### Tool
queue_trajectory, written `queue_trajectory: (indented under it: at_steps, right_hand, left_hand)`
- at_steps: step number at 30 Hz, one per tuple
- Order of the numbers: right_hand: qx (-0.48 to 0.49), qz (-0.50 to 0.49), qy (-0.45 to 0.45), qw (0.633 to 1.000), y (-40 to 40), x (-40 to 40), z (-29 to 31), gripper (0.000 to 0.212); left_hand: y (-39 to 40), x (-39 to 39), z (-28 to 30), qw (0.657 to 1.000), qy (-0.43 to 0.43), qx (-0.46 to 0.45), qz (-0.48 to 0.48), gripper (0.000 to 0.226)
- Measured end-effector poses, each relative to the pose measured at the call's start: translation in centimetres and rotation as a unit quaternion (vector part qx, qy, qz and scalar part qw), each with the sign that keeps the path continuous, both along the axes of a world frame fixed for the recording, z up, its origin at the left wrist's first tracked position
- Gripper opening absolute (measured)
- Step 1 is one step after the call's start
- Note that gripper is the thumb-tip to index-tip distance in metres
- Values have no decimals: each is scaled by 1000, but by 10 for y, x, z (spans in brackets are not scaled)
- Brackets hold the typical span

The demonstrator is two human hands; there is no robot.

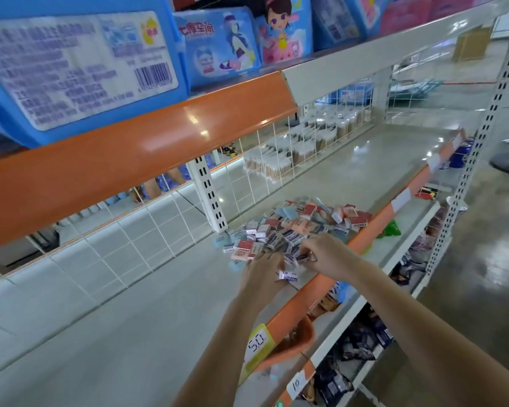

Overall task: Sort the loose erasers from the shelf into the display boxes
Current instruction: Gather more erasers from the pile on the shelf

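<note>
The loose erasers lie in a scattered heap on the pale grey shelf, hard against its orange front lip, with the white slotted upright standing just behind the heap's near end. Both hands work at that near end. The left hand reaches in with fingers curled down among the blue-and-white pieces, and one wrapped eraser sits at its thumb side, apparently pinched there. The right hand comes over the orange lip and its grip seems to close on a few small pieces, though blur makes it uncertain.

To do this step well, I would gather one kind at a time: the blue-and-white sleeves nearest the hands first, leaving the pink and red-banded ones further along the heap. Stack them flat with labels facing one way, so they drop squarely into a box. Keep the handful small, since the pieces are slick-wrapped and the heap lies right at the lip, where a nudge could tip some over.

No display box can be made out with certainty. An orange curved container hangs below the lip nearer the camera, by a yellow price tag, but its contents are hidden. Eraser printing is unreadable and fingertips are smeared.
</note>
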State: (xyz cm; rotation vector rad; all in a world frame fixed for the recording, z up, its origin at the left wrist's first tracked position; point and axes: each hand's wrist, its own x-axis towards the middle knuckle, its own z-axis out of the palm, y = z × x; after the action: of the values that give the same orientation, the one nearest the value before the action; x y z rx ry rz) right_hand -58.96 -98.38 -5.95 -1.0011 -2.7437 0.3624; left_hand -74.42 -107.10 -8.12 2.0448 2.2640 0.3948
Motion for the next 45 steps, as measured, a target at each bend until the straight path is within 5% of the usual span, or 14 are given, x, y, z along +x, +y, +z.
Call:
queue_trajectory:
  at_steps: [8, 17, 25, 31, 39, 45]
  right_hand:
    - [-121, 37, 140, 982, -34, -9, 12, 19]
    - [-264, 107, 195, 938, -105, -67, 7, 21]
    - [-494, 187, 290, 798, -224, -137, 7, 20]
    - [-617, 183, 236, 729, -323, -171, 14, 16]
    - [-597, 212, 229, 739, -432, -206, 29, 25]
    - [-481, 231, 219, 817, -474, -227, 28, 19]
  left_hand:
    - [-42, -20, 5, 993, -58, 96, 38, 27]
    - [-166, -51, 7, 965, -107, 156, 180, 17]
    - [-315, -67, 19, 923, -84, 170, 334, 19]
    - [-415, -78, 35, 897, -77, 173, 399, 18]
    - [-527, -113, 45, 880, -63, 179, 435, 20]
    - [-567, -143, 48, 891, -65, 178, 412, 22]
